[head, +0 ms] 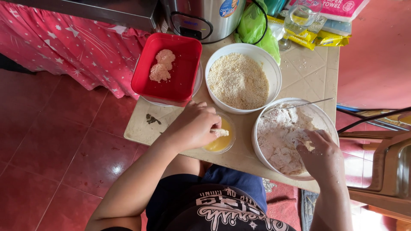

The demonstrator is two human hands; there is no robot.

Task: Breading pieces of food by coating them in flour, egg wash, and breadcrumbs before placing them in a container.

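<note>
My left hand [195, 125] holds a floured piece of food [221, 132] over a small clear bowl of yellow liquid [222, 143]. My right hand [319, 155] is down in a large white bowl [262, 124] of floured pieces, gripping one of them [299, 137]. A utensil handle [314, 102] rests on that bowl's far rim. Behind it stands a white bowl of breadcrumbs [239, 80]. To the left a red square container [188, 60] holds two breaded pieces [162, 65].
A small tiled table [312, 72] carries everything. At its back stand a steel rice cooker [205, 17], a green plastic bag [254, 25], a drinking glass [299, 19] and yellow packets [329, 39]. A pink starred cloth [77, 42] hangs left. Red tile floor [55, 149] lies below.
</note>
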